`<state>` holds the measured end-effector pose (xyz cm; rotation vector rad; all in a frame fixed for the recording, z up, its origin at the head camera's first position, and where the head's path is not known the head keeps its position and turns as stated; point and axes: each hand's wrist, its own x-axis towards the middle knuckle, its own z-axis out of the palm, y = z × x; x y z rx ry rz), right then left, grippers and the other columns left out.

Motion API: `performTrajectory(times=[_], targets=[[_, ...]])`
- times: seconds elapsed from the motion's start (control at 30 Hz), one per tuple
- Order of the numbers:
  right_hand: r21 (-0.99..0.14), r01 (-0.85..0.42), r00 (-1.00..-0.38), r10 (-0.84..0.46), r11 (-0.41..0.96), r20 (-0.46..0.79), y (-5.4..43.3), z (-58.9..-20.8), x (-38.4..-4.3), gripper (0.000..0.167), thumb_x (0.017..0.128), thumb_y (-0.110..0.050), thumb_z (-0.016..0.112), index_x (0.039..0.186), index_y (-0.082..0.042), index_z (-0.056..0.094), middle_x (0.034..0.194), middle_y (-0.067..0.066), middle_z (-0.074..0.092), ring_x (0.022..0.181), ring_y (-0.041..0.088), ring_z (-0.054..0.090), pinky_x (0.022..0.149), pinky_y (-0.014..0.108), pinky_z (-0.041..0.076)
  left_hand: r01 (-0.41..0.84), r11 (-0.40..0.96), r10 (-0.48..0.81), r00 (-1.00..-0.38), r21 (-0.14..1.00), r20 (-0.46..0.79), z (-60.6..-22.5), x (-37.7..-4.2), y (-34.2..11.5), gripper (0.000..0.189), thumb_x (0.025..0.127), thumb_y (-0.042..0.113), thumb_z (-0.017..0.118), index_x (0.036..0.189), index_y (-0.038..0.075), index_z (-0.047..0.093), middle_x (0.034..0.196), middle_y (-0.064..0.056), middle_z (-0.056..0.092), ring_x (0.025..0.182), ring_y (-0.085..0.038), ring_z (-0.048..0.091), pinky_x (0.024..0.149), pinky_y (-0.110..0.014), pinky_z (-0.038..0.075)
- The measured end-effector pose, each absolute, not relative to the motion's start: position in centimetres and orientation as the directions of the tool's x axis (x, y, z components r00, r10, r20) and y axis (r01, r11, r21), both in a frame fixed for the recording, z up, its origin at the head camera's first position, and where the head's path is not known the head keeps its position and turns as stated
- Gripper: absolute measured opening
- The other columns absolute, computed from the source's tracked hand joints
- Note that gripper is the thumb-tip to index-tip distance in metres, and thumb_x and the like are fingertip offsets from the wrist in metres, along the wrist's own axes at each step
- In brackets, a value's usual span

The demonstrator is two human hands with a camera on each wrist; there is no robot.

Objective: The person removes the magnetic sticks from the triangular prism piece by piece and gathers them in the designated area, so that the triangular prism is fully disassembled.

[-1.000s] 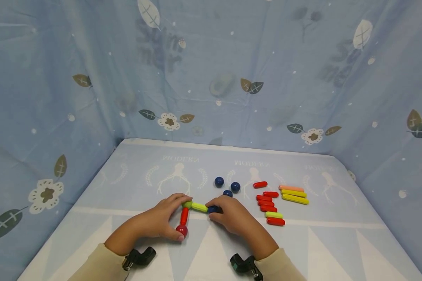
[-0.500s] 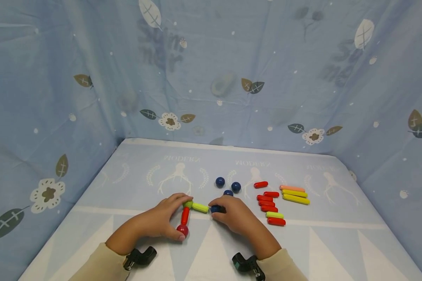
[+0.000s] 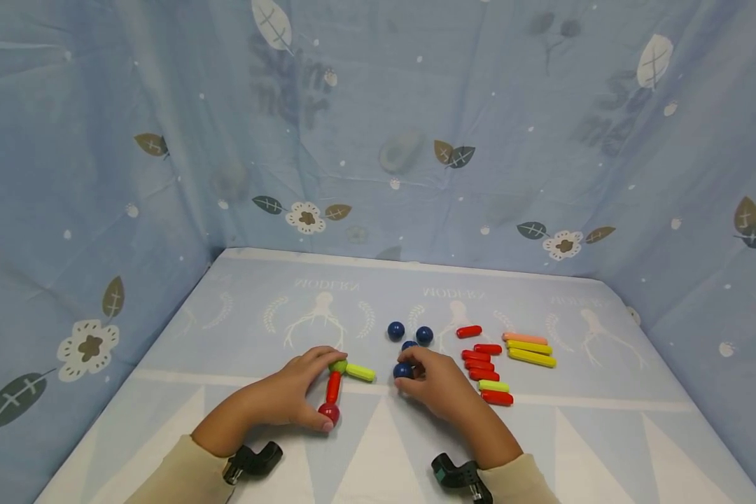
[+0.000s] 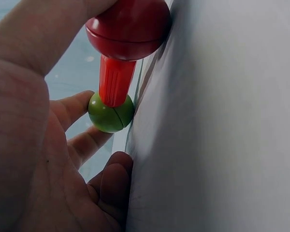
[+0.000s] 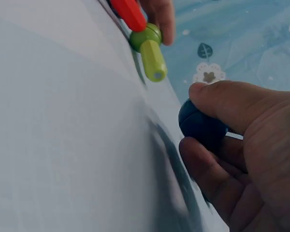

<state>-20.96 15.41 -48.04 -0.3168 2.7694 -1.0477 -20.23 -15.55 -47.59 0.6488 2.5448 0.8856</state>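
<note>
My left hand [image 3: 290, 392] spans a joined toy piece on the table, its thumb on a dark red ball [image 4: 130, 29] and its fingertips at a green ball [image 4: 111, 113]. A red rod [image 3: 333, 387] links these two balls. From the green ball a yellow-green rod [image 5: 153, 60] points right, its far end bare with a small round grey spot. My right hand [image 3: 437, 381] pinches a dark blue ball [image 5: 200, 123] between thumb and fingers, a short distance right of that bare end. In the head view the fingers partly cover the blue ball.
Several blue balls [image 3: 396, 331] lie just behind my right hand. To its right are several short red rods [image 3: 477, 365], one short yellow-green rod [image 3: 493, 386], two longer yellow rods [image 3: 532, 358] and an orange-pink rod [image 3: 525, 338]. A patterned curtain [image 3: 378, 140] encloses the table.
My right hand has drawn the blue ball to the right, away from the yellow-green rod's end, where it was touching a second ago. My left hand keeps its place on the joined piece.
</note>
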Motion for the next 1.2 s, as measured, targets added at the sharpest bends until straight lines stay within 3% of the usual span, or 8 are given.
performTrajectory(times=[0.2,0.4,0.6,1.2], targets=[[-0.736,-0.135,-0.987,-0.156,0.664,0.040,16.7,-47.7,-21.0,0.031,0.090,-0.029,0.084,0.119,-0.027,0.072,0.113,-0.007,0.067,0.101,0.016,0.064,0.080,0.031,0.062,0.303,0.704,0.527,-0.829,0.642,-0.187,-47.6,-20.3,-15.6,0.109,0.072,0.052,0.093,0.162,0.034,0.035,0.168,0.000,0.026,0.151,-0.037,0.030,0.112,-0.076,0.035],[-0.726,-0.085,-0.995,-0.019,0.682,0.099,17.3,-47.8,-21.5,0.038,0.092,-0.030,0.083,0.127,-0.020,0.072,0.118,-0.001,0.066,0.101,0.017,0.065,0.081,0.031,0.062,0.293,0.703,0.523,-0.831,0.648,-0.192,-47.8,-20.3,-15.8,0.109,0.072,0.052,0.094,0.162,0.034,0.034,0.168,0.000,0.026,0.151,-0.037,0.030,0.112,-0.077,0.035],[-0.699,0.015,-0.996,0.073,0.715,0.053,17.6,-48.1,-21.9,0.040,0.093,-0.030,0.081,0.130,-0.019,0.071,0.118,0.001,0.067,0.094,0.018,0.062,0.073,0.028,0.058,0.304,0.695,0.532,-0.827,0.651,-0.182,-47.9,-20.3,-15.7,0.108,0.072,0.053,0.093,0.162,0.034,0.035,0.168,0.001,0.027,0.151,-0.037,0.031,0.112,-0.076,0.036],[-0.699,0.089,-0.995,0.094,0.710,-0.032,17.6,-48.8,-22.3,0.045,0.094,-0.026,0.080,0.137,-0.019,0.066,0.120,0.002,0.070,0.095,0.018,0.062,0.081,0.031,0.062,0.300,0.698,0.527,-0.830,0.650,-0.183,-47.7,-20.2,-15.4,0.108,0.072,0.052,0.093,0.161,0.033,0.035,0.167,0.000,0.028,0.150,-0.037,0.032,0.111,-0.077,0.036]])
